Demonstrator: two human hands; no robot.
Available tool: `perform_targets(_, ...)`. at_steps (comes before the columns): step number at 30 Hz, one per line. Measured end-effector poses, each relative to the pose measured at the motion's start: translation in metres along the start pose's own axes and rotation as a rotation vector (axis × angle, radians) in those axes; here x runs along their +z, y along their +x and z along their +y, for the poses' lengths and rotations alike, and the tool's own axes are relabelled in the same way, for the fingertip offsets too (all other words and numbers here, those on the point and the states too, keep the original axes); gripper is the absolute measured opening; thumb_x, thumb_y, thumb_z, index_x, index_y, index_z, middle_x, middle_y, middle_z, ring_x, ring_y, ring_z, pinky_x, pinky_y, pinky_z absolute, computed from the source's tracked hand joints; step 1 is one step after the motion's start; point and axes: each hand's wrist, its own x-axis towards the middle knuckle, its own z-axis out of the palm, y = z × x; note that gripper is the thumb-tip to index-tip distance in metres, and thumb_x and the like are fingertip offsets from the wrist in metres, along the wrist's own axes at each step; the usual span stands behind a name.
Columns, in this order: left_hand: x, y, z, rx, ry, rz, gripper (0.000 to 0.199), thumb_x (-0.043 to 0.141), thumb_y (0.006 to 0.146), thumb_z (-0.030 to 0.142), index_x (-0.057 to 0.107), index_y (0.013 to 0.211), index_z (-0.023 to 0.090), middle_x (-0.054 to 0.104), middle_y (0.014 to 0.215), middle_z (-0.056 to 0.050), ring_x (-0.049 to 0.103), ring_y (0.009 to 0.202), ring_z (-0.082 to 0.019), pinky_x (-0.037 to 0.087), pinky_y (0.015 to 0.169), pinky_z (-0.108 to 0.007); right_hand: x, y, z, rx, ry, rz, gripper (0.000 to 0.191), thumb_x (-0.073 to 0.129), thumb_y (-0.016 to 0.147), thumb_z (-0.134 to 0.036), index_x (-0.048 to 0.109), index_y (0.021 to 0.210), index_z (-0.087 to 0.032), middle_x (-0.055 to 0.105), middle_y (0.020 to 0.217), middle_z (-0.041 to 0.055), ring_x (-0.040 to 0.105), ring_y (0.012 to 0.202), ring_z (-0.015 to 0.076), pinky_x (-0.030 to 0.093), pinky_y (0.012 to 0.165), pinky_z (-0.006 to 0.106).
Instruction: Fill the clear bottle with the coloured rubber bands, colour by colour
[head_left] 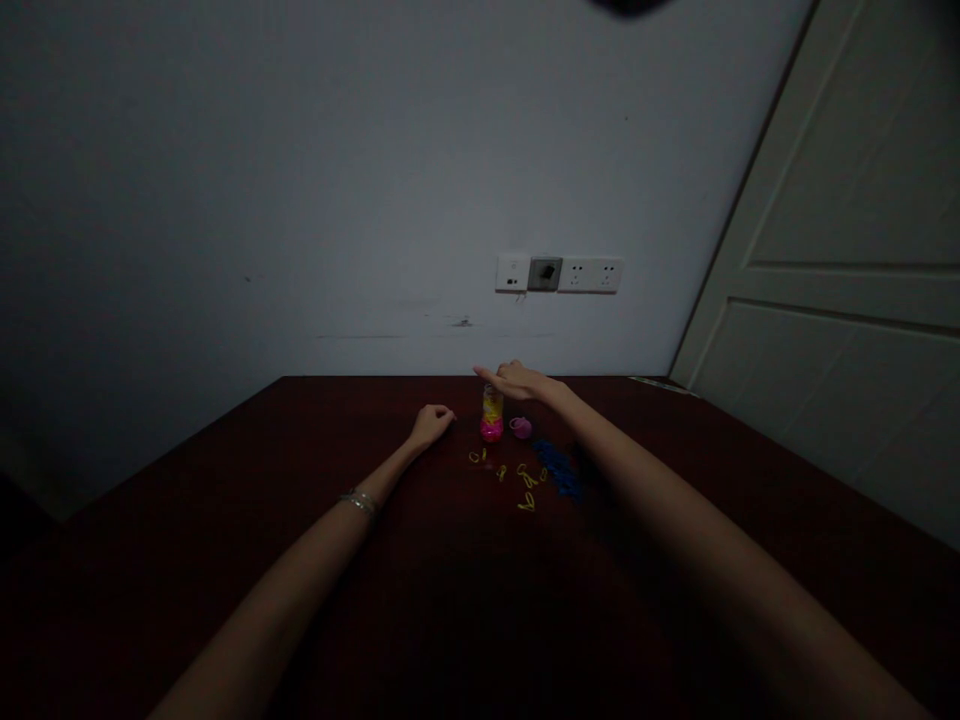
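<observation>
A small clear bottle [492, 410] stands upright, pink at the bottom with yellow contents above. Over its mouth is my right hand [516, 381], thumb stretched out to the left and apart from the other fingers, which are bent and partly hidden; I see nothing held. To the left of the bottle, my left hand [433, 424] rests on the table, loosely curled, with nothing visible in it. A pink cap with a loop [521, 428] lies just right of the bottle. Several yellow rubber bands [528, 480] are scattered in front, beside a pile of blue rubber bands [559, 470].
The dark red table [420, 600] ends against a pale wall [337, 200]. Sockets and switches [589, 275] are set in the wall above the table. A white panelled door [840, 300] stands at the right. The light is dim.
</observation>
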Motion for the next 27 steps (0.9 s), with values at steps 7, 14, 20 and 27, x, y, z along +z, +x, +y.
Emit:
perform_targets(7,0.000,0.000,0.001,-0.008,-0.007,-0.018,0.028,0.044,0.070,0.025,0.069,0.070,0.012,0.067,0.071,-0.005,0.059,0.072,-0.017,0.042,0.068,-0.024,0.004,0.004,-0.003,0.031,-0.011,-0.093,0.098,0.000,0.075,-0.073,0.066,0.101,-0.005,0.061,0.107,0.0237,0.052,0.107,0.0342,0.038,0.088,0.045)
perform_targets(14,0.000,0.000,0.002,-0.011,-0.004,-0.011,0.027,0.044,0.070,0.025,0.068,0.069,0.012,0.065,0.067,-0.005,0.058,0.069,-0.017,0.042,0.066,-0.024,-0.002,0.004,-0.005,0.042,0.006,-0.086,0.095,0.004,0.076,-0.073,0.067,0.098,-0.006,0.062,0.106,0.0230,0.056,0.102,0.0322,0.040,0.087,0.042)
perform_targets(20,-0.001,0.000,0.002,-0.018,-0.020,-0.013,0.027,0.045,0.069,0.025,0.068,0.069,0.013,0.065,0.067,-0.004,0.058,0.069,-0.016,0.042,0.066,-0.024,-0.016,-0.002,-0.006,0.025,0.054,0.002,0.083,0.011,0.082,-0.067,0.068,0.090,-0.006,0.064,0.098,0.0226,0.060,0.092,0.0282,0.043,0.079,0.036)
perform_targets(27,-0.004,-0.006,0.007,0.037,-0.009,0.053,0.026,0.046,0.071,0.026,0.068,0.073,0.013,0.067,0.075,-0.005,0.060,0.076,-0.017,0.043,0.072,-0.025,-0.026,-0.028,0.011,-0.067,0.179,0.207,0.065,0.021,0.088,-0.054,0.066,0.079,-0.008,0.066,0.076,0.0134,0.060,0.077,0.0209,0.041,0.073,0.029)
